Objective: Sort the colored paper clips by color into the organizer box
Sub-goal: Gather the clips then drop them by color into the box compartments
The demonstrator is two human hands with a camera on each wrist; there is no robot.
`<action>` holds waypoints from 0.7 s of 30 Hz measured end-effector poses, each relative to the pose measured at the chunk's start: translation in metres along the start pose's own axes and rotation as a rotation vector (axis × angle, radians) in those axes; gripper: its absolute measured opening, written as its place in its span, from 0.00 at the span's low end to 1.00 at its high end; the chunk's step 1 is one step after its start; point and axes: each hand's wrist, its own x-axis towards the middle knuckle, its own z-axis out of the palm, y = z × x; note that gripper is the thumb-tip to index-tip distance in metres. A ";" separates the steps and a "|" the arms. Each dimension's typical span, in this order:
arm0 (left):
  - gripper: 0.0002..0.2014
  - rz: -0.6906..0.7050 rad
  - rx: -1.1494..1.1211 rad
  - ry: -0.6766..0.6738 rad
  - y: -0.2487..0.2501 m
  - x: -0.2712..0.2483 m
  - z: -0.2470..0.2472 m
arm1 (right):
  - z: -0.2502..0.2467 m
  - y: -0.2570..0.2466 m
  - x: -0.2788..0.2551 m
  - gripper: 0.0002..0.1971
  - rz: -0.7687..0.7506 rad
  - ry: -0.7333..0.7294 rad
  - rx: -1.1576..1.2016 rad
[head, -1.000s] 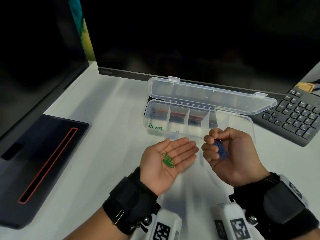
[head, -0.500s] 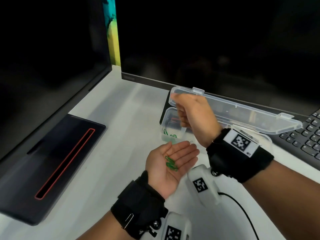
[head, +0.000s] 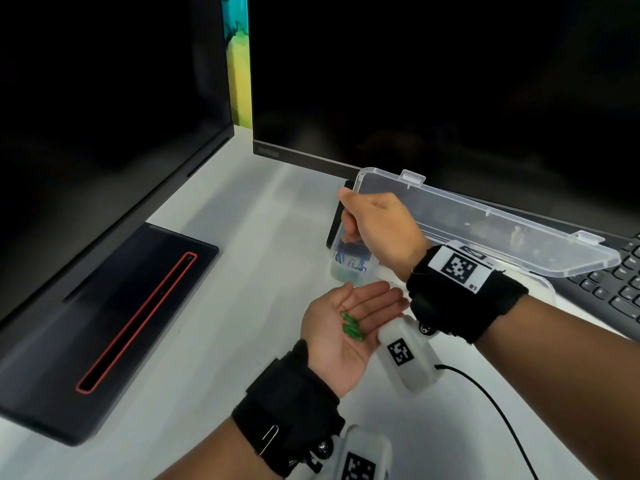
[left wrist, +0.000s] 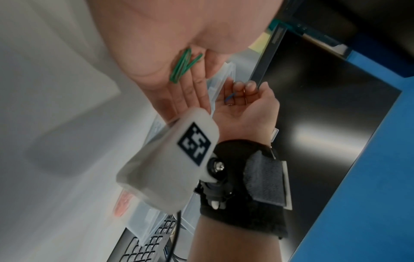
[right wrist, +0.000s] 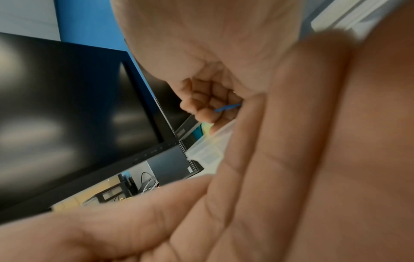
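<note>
Head view: thin green wire paper clips (head: 352,326) loose on flat, upturned left hand (head: 346,327), near clear plastic organizer box (head: 349,268) on white desk (head: 242,306). Right hand (head: 377,226) over end compartment, fingers curled round blue clips (right wrist: 227,107), more blue ones (head: 353,265) already inside. Risk: blue dropped in a compartment showing green through its wall; springy clips sliding off palm.

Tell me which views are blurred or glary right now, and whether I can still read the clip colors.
Head view: sharp, dark monitors, green paper clips clear on the left hand. Left wrist view: desk and white camera housing smeared, glare on the screen, green still readable. Right wrist view: near palm badly out of focus, yet a blue paper clip shows in the right hand.
</note>
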 end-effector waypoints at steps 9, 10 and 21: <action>0.20 0.001 -0.021 -0.008 -0.001 0.001 -0.002 | -0.008 0.001 0.000 0.30 -0.028 0.003 0.003; 0.20 0.000 -0.027 -0.011 -0.001 0.001 -0.002 | -0.010 -0.003 -0.003 0.30 -0.042 0.015 -0.008; 0.22 -0.005 -0.036 -0.026 -0.002 0.000 -0.001 | -0.034 -0.024 -0.044 0.28 -0.125 0.052 -0.020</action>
